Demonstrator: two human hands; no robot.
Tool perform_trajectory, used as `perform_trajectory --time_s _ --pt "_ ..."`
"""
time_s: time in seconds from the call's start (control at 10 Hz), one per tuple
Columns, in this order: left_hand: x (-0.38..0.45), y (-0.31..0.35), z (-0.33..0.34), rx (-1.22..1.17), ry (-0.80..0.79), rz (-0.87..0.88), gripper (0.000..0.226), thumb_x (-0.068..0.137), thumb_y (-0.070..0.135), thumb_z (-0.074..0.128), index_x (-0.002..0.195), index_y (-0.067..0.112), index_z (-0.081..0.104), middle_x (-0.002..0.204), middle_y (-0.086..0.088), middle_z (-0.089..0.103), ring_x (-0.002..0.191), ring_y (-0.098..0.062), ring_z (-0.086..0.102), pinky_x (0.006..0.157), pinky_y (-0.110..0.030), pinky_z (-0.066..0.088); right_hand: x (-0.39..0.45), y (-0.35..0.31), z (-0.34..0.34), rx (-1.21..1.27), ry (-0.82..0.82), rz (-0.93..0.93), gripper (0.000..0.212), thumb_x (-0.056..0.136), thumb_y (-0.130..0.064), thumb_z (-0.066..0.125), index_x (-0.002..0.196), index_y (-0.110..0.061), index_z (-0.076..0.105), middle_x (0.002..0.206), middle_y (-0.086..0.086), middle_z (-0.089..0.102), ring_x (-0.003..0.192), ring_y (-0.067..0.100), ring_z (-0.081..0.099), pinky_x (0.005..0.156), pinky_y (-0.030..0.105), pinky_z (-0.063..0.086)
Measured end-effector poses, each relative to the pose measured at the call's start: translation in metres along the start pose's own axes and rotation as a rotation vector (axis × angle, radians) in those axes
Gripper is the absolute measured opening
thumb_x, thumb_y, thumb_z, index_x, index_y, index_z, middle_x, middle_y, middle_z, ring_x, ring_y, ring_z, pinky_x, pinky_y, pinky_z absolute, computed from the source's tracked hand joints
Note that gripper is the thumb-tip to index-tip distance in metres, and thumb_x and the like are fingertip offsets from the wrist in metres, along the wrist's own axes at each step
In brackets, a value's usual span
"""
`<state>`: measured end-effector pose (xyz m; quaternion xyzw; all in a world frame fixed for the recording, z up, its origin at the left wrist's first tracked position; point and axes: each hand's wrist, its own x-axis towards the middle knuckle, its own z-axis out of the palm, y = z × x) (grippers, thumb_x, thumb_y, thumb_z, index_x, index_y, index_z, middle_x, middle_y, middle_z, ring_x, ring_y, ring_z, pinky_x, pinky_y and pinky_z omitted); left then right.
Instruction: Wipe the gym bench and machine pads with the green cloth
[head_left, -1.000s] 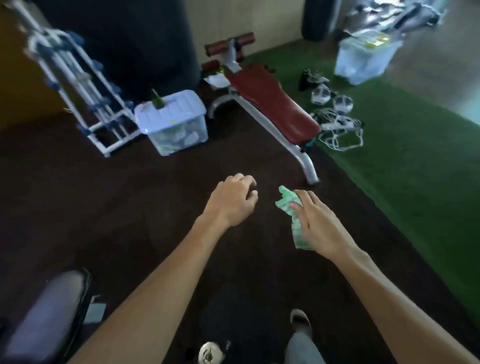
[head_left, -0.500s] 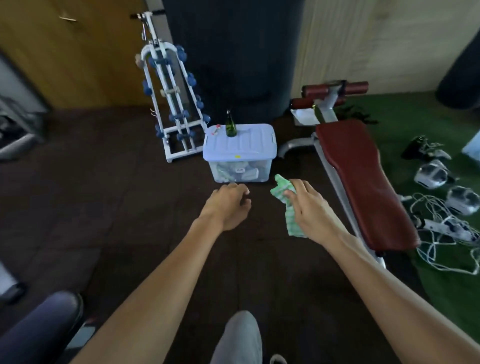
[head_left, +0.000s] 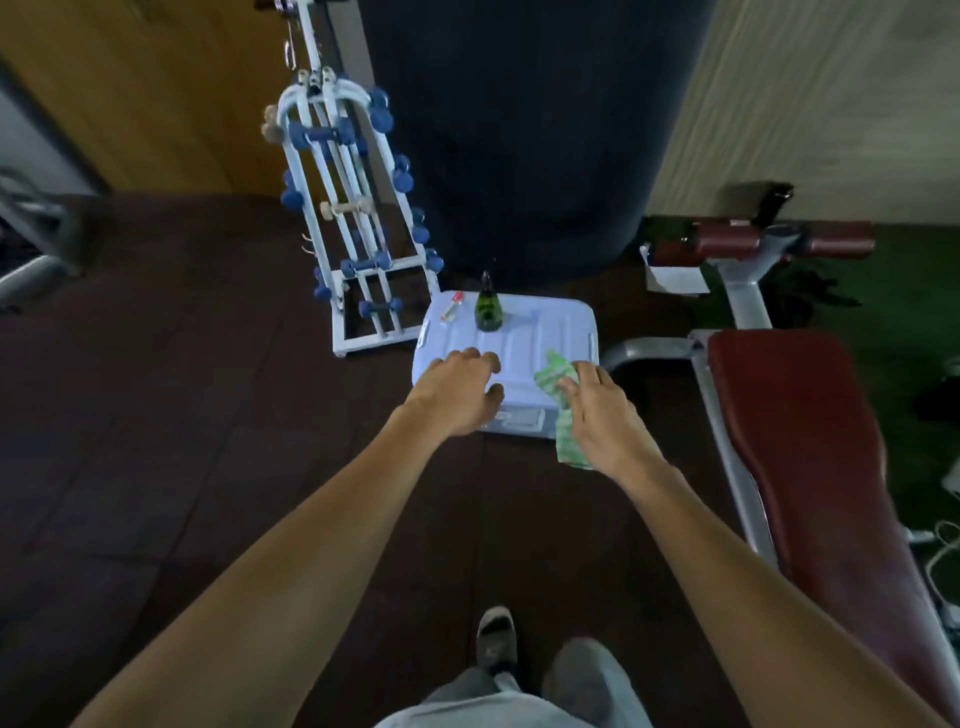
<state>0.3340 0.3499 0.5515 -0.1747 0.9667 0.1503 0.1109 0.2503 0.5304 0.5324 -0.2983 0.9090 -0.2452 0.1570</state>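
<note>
Fingers of my right hand (head_left: 602, 415) pinch the crumpled green cloth (head_left: 563, 410); left hand (head_left: 457, 392) loosely curled, holding nothing, over ribbed plastic bin lid (head_left: 535, 332). Padded maroon bench (head_left: 795, 447) at right.

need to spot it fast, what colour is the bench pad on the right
Dark red, maroon-like, on a pale grey frame; the bench pad shows in the head view, the only one.

bottle (head_left: 488, 310) on bin (head_left: 540, 332), bench (head_left: 800, 447) right

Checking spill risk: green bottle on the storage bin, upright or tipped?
Upright. The green bottle stands on its base on the bin lid, neck pointing up.
</note>
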Motion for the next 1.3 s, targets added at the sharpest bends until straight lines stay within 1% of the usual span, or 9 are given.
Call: perform_trajectory --time_s 0.3,0.6,0.7,0.8,0.9,1.0,1.1,1.2,1.3 --pt "0.232 -0.064 -0.006 -0.034 -0.102 -0.119 0.043 0.106 0.032 0.045 0.144 0.013 0.050 0.144 -0.012 0.053 0.129 -0.035 0.051 0.105 -0.042 0.038 0.257 0.046 0.039 -0.020 -0.191 0.059 0.033 0.111 -0.031 0.031 0.132 -0.009 0.044 0.132 0.014 0.051 0.119 0.042 0.056 0.084 0.045 0.042" --pt "0.406 -0.139 0.071 -0.153 -0.250 -0.236 0.042 0.105 0.032 0.045 0.142 0.013 0.050 0.140 -0.009 0.054 0.130 -0.030 0.049 0.107 -0.043 0.037 0.448 0.086 0.151 -0.006 -0.380 0.165 0.033 0.111 -0.028 0.032 0.135 -0.006 0.043 0.135 0.016 0.049 0.124 0.039 0.051 0.094 0.050 0.044" --pt "0.463 -0.175 0.126 -0.161 -0.277 -0.236 0.042 0.104 0.030 0.046 0.142 0.012 0.049 0.138 -0.011 0.055 0.128 -0.031 0.049 0.106 -0.043 0.037 0.496 0.115 0.211 -0.032 -0.384 0.201 0.037 0.111 -0.030 0.031 0.138 -0.007 0.042 0.137 0.016 0.048 0.125 0.039 0.049 0.096 0.051 0.044" --pt "0.513 -0.210 0.206 -0.132 -0.312 -0.210 0.045 0.103 0.029 0.047 0.145 0.012 0.046 0.141 -0.011 0.051 0.130 -0.032 0.047 0.106 -0.044 0.038 0.536 0.160 0.288 -0.149 -0.370 0.190 0.042 0.110 -0.031 0.035 0.143 -0.005 0.039 0.138 0.018 0.047 0.125 0.041 0.049 0.098 0.052 0.045" --pt "0.551 -0.237 0.286 -0.045 -0.338 -0.132 0.052 0.104 0.029 0.046 0.152 0.012 0.037 0.156 -0.013 0.037 0.141 -0.032 0.037 0.111 -0.042 0.035 0.564 0.200 0.358 -0.234 -0.367 0.175 0.049 0.110 -0.035 0.040 0.148 -0.005 0.037 0.139 0.018 0.047 0.126 0.040 0.049 0.097 0.051 0.047" --pt "0.577 -0.258 0.351 0.004 -0.336 -0.062 0.062 0.105 0.030 0.044 0.160 0.012 0.022 0.170 -0.016 0.009 0.157 -0.033 0.012 0.123 -0.042 0.021 0.583 0.230 0.416 -0.309 -0.321 0.144 0.057 0.105 -0.036 0.041 0.150 -0.001 0.039 0.143 0.022 0.048 0.131 0.043 0.049 0.103 0.055 0.048" --pt "0.586 -0.271 0.396 -0.007 -0.263 -0.041 0.072 0.105 0.036 0.044 0.164 0.013 0.010 0.172 -0.016 -0.004 0.160 -0.033 -0.001 0.127 -0.045 0.011 0.583 0.250 0.449 -0.412 -0.334 0.111 0.074 0.097 -0.047 0.039 0.155 -0.003 0.034 0.159 0.027 0.034 0.148 0.047 0.032 0.113 0.068 0.033" --pt "0.585 -0.277 0.414 -0.011 -0.178 -0.040 0.074 0.102 0.043 0.039 0.164 0.012 0.013 0.172 -0.018 0.003 0.159 -0.036 0.004 0.127 -0.049 0.014 0.575 0.261 0.459 -0.446 -0.265 0.055 0.081 0.098 -0.052 0.045 0.161 -0.006 0.023 0.167 0.025 0.020 0.155 0.045 0.019 0.118 0.068 0.023" --pt "0.582 -0.274 0.402 -0.009 -0.216 -0.037 0.070 0.104 0.041 0.039 0.163 0.011 0.015 0.171 -0.020 0.003 0.159 -0.037 0.005 0.127 -0.049 0.015 0.570 0.257 0.446 -0.330 -0.190 0.078 0.077 0.101 -0.049 0.046 0.160 -0.004 0.024 0.167 0.024 0.019 0.156 0.042 0.018 0.123 0.062 0.016"
